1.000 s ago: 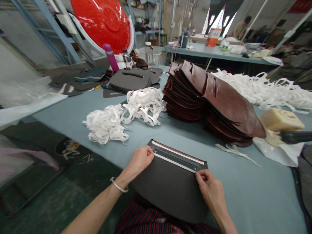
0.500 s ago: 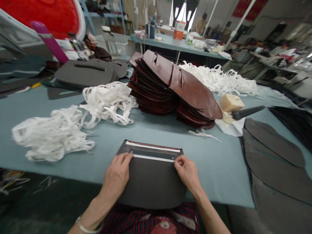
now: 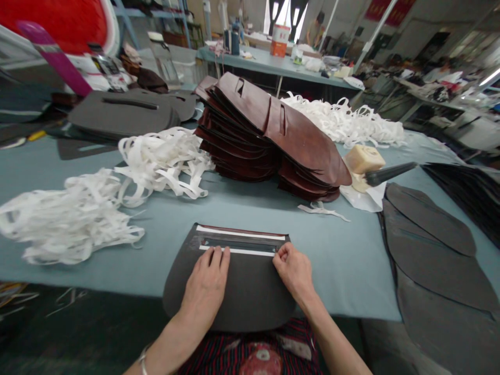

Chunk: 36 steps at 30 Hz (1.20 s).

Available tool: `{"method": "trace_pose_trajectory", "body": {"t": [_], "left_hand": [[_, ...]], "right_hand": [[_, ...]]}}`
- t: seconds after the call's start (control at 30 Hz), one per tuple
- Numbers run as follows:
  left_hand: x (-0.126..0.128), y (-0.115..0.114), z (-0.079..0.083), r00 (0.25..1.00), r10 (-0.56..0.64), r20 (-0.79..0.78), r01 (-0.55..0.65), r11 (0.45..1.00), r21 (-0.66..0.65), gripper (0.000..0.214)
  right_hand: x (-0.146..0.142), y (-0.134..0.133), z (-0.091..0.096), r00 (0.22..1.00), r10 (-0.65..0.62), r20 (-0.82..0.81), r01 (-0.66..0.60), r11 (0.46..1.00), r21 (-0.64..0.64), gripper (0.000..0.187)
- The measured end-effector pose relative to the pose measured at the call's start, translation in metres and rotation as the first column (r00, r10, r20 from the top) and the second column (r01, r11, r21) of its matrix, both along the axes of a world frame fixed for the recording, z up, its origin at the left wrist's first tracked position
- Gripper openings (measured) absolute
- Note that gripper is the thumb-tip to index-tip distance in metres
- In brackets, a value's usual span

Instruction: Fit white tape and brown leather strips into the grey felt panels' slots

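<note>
A dark grey panel [image 3: 252, 297] with a rounded lower edge lies at the table's front edge, with a long slot [image 3: 238, 245] near its straight top. One white strip [image 3: 250, 253] runs just below the slot, and another white strip [image 3: 242, 233] runs along the top edge. My left hand [image 3: 207, 284] rests flat on the panel, its fingertips at the lower strip left of the middle. At that strip's right end, the thumb and forefinger of my right hand [image 3: 294, 268] are pinched together. The fingers partly hide the strip's end.
Brown leather pieces [image 3: 300, 135] are stacked behind the panel. Tangled white strips [image 3: 78, 219] lie left, and more strips [image 3: 347, 122] lie behind. A black-handled brush [image 3: 390, 174] sits by a yellowish block [image 3: 364, 158]. More grey panels [image 3: 433, 250] overlap at right. A person [image 3: 314, 31] is far back.
My left hand has slid right along the lower strip from its left end and now lies flatter, uncovering the panel's left side. My right hand keeps to the strip's right end.
</note>
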<state>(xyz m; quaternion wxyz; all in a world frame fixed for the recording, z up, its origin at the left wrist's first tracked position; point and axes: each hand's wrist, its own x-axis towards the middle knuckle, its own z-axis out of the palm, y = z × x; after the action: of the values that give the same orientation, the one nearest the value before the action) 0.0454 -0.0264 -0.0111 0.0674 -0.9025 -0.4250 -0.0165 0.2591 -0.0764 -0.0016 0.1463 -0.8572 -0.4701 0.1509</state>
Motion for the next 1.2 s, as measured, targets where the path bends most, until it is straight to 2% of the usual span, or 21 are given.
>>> {"method": "trace_pose_trajectory", "body": {"t": [0.07, 0.1, 0.17, 0.2, 0.27, 0.43, 0.5, 0.57, 0.6, 0.67, 0.73, 0.77, 0.8, 0.87, 0.97, 1.03, 1.1, 1.17, 1.2], "left_hand": [[0.009, -0.003, 0.002, 1.000, 0.001, -0.017, -0.001, 1.000, -0.003, 0.056], [0.012, -0.005, 0.003, 1.000, -0.011, -0.021, 0.011, 1.000, -0.005, 0.055], [0.018, -0.007, 0.004, 0.999, -0.033, -0.020, 0.033, 0.999, -0.007, 0.051], [0.020, -0.008, 0.003, 0.999, -0.041, -0.016, 0.041, 0.999, -0.010, 0.051], [0.023, -0.009, 0.002, 0.999, -0.043, -0.006, 0.042, 0.999, -0.016, 0.053], [0.023, -0.008, 0.004, 0.998, -0.031, 0.060, 0.034, 0.998, -0.049, 0.053], [0.019, -0.003, 0.008, 0.988, -0.033, 0.150, 0.047, 0.995, -0.091, 0.047], [0.011, 0.005, 0.011, 0.961, 0.002, 0.276, 0.035, 0.991, -0.127, 0.040], [0.005, 0.011, 0.011, 0.940, 0.060, 0.336, -0.017, 0.992, -0.129, 0.037], [-0.011, 0.024, 0.011, 0.871, 0.253, 0.421, -0.221, 0.967, -0.125, 0.035], [-0.028, 0.037, 0.008, 0.776, 0.436, 0.456, -0.413, 0.897, -0.155, 0.041], [-0.037, 0.043, 0.006, 0.739, 0.486, 0.466, -0.447, 0.872, -0.201, 0.047], [-0.044, 0.047, 0.005, 0.714, 0.514, 0.475, -0.438, 0.858, -0.270, 0.052], [-0.053, 0.053, 0.008, 0.677, 0.541, 0.499, -0.340, 0.831, -0.440, 0.053], [-0.057, 0.055, 0.028, 0.593, 0.592, 0.546, -0.214, 0.770, -0.601, 0.046], [-0.057, 0.058, 0.048, 0.539, 0.605, 0.586, -0.169, 0.759, -0.628, 0.044], [-0.060, 0.067, 0.063, 0.521, 0.593, 0.614, -0.131, 0.766, -0.630, 0.045], [-0.064, 0.079, 0.067, 0.554, 0.555, 0.621, -0.128, 0.793, -0.596, 0.044], [-0.066, 0.085, 0.064, 0.583, 0.526, 0.619, -0.152, 0.819, -0.553, 0.043]], "right_hand": [[-0.006, -0.002, -0.003, 0.983, 0.122, 0.137, -0.135, 0.987, 0.084, 0.015], [-0.010, -0.003, -0.004, 0.952, 0.224, 0.208, -0.254, 0.958, 0.131, 0.020], [-0.017, -0.005, -0.007, 0.847, 0.425, 0.319, -0.493, 0.853, 0.172, 0.032], [-0.019, -0.006, -0.008, 0.795, 0.495, 0.350, -0.572, 0.804, 0.163, 0.036], [-0.023, -0.007, -0.009, 0.739, 0.557, 0.379, -0.637, 0.760, 0.125, 0.037], [-0.028, 0.000, -0.004, 0.700, 0.580, 0.416, -0.657, 0.752, 0.058, 0.027], [-0.031, 0.008, -0.002, 0.709, 0.574, 0.411, -0.648, 0.759, 0.059, 0.019], [-0.035, 0.016, -0.001, 0.720, 0.587, 0.372, -0.660, 0.744, 0.104, 0.016], [-0.036, 0.020, -0.002, 0.724, 0.598, 0.344, -0.671, 0.726, 0.151, 0.016], [-0.038, 0.025, -0.007, 0.736, 0.616, 0.281, -0.676, 0.686, 0.270, 0.018], [-0.038, 0.027, -0.014, 0.756, 0.615, 0.224, -0.650, 0.664, 0.369, 0.018], [-0.038, 0.027, -0.017, 0.764, 0.612, 0.203, -0.636, 0.661, 0.399, 0.018], [-0.037, 0.027, -0.020, 0.769, 0.612, 0.186, -0.626, 0.660, 0.416, 0.018], [-0.036, 0.026, -0.023, 0.775, 0.609, 0.170, -0.613, 0.657, 0.438, 0.017], [-0.033, 0.027, -0.023, 0.795, 0.588, 0.148, -0.578, 0.660, 0.481, 0.016], [-0.030, 0.026, -0.020, 0.810, 0.576, 0.115, -0.551, 0.677, 0.488, 0.017], [-0.027, 0.024, -0.018, 0.818, 0.570, 0.082, -0.536, 0.703, 0.468, 0.016], [-0.024, 0.020, -0.017, 0.824, 0.562, 0.077, -0.534, 0.723, 0.437, 0.016], [-0.024, 0.019, -0.017, 0.827, 0.556, 0.089, -0.537, 0.731, 0.421, 0.016]]}}
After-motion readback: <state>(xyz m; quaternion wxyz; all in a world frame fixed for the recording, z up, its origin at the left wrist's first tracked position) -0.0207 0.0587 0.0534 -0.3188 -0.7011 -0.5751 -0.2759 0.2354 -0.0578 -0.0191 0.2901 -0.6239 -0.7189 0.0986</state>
